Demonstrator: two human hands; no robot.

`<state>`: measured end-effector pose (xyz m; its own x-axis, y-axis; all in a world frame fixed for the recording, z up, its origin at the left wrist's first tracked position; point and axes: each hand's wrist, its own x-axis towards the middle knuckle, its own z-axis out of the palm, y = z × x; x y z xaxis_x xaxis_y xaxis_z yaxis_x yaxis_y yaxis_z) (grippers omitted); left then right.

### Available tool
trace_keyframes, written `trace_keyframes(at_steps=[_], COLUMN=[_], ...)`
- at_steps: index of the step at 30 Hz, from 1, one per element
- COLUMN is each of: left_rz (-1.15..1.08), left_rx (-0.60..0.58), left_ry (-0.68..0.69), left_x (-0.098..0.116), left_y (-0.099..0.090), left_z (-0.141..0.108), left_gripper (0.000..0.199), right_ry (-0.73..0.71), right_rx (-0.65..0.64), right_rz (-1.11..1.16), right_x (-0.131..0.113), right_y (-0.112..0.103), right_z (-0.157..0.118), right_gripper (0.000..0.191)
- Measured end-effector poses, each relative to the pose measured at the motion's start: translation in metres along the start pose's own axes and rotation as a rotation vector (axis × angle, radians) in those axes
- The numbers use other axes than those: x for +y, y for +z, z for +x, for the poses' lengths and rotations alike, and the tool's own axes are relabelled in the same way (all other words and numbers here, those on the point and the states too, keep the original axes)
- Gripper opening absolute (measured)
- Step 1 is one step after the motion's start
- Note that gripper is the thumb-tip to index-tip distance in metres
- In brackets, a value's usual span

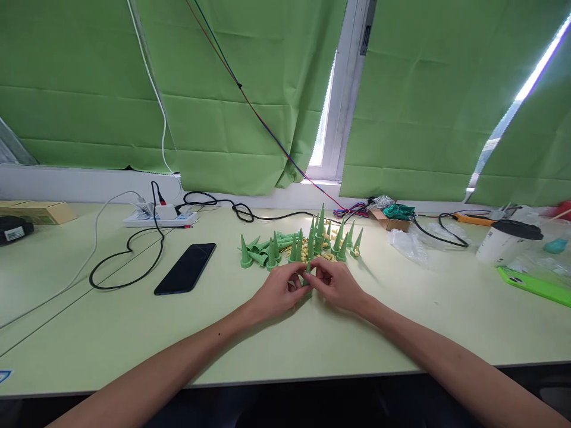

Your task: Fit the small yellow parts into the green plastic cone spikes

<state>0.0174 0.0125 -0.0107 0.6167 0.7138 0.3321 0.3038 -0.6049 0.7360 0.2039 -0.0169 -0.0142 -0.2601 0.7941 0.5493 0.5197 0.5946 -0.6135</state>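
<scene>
Between my two hands, just above the table, is a green plastic cone spike [308, 268], pointed end up. My left hand [282, 288] closes its fingers on the spike's lower part from the left. From the other side my right hand [336, 284] pinches the same spike; fingers hide much of its base. Right behind them several matching green spikes [320, 232] stand upright on round bases. More green cones [259, 258] lie on their sides to the left. Small yellowish pieces [328, 257] are scattered among the spikes.
A black phone [185, 268] lies at left, near a white power strip [158, 217] and looping cables [134, 249]. At right are a lidded paper cup [508, 242], a bright green phone case [535, 286], crumpled plastic bags [413, 245] and a small cardboard box [389, 220].
</scene>
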Motion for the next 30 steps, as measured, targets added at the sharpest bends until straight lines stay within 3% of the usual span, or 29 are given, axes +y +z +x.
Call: trace_keyframes(at_steps=[6, 13, 17, 23, 30], left_rz=[0.057, 0.184, 0.202, 0.218, 0.302], left_rx=[0.067, 0.094, 0.104, 0.035, -0.054], left_ry=[0.049, 0.12, 0.149, 0.22, 0.217], left_x=[-0.004, -0.004, -0.004, -0.005, 0.0], left_y=[-0.001, -0.002, -0.003, -0.003, -0.004], left_z=[0.0, -0.001, -0.001, -0.001, -0.004], left_gripper=[0.028, 0.01, 0.02, 0.038, 0.033], right_ry=[-0.014, -0.025, -0.024, -0.037, -0.037], right_rx=[0.028, 0.042, 0.05, 0.14, 0.306], right_rz=[-0.023, -0.025, -0.044, -0.121, -0.212], right_x=[0.001, 0.003, 0.003, 0.002, 0.008], right_y=[-0.003, -0.003, -0.003, -0.008, -0.015], right_z=[0.001, 0.002, 0.002, 0.004, 0.007], right_gripper=[0.013, 0.018, 0.026, 0.033, 0.039])
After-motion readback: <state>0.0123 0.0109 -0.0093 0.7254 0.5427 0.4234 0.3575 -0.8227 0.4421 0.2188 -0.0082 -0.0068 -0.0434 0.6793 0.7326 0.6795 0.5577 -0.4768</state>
